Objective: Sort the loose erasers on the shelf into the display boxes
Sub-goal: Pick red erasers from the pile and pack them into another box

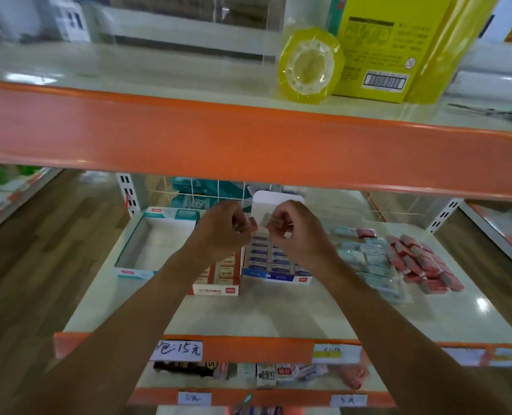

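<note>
My left hand (223, 227) holds a small red eraser (253, 225) above the red display box (218, 275). My right hand (293, 227) pinches another red and grey eraser (274, 220) just to its right, over the blue display box (274, 262), which is packed with rows of blue erasers. An open teal display box (135, 269) stands at the left. Loose pale blue erasers (368, 260) and loose red erasers (419, 262) lie in piles on the shelf (278, 313) at the right.
An upper shelf with an orange edge (248, 139) hangs close above my hands, carrying a yellow tape roll (308, 65) and a yellow box (383, 49). Price tags (178, 350) line the orange front rail. Lower shelves hold small packets.
</note>
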Available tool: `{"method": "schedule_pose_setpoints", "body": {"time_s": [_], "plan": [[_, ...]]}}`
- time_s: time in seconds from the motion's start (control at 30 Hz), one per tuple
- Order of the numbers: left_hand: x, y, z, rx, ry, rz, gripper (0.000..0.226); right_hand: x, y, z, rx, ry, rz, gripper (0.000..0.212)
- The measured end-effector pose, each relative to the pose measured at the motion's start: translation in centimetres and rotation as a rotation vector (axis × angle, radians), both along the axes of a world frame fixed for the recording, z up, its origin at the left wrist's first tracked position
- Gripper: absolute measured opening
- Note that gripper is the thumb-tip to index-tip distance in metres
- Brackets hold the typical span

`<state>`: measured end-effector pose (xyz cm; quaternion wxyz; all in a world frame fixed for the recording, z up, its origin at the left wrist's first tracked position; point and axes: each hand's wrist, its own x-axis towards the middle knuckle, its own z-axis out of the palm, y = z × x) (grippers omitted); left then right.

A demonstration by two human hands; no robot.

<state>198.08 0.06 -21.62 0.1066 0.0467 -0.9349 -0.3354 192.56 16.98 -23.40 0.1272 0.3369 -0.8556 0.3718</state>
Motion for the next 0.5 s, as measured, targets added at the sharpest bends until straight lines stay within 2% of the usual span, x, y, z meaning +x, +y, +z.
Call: {"method": "schedule_pose_setpoints", "body": {"time_s": [0.13,0.27,0.5], "plan": [[0.1,-2.4,-0.5,-0.09,0.015,0.022,0.018,0.4,-2.5,0.2,0.089,-0.018,0.005,0.022],[0.1,-5.0,-0.7,-0.101,-0.005,0.024,0.02,0.3,-4.9,-0.2,0.176,0.01,-0.029,0.018],[-0.3,-7.6,-1.7,-0.14,-0.09,-0.065,0.022,0.7,-7.6,-0.7,0.189,-0.048,-0.041,0.023]]}}
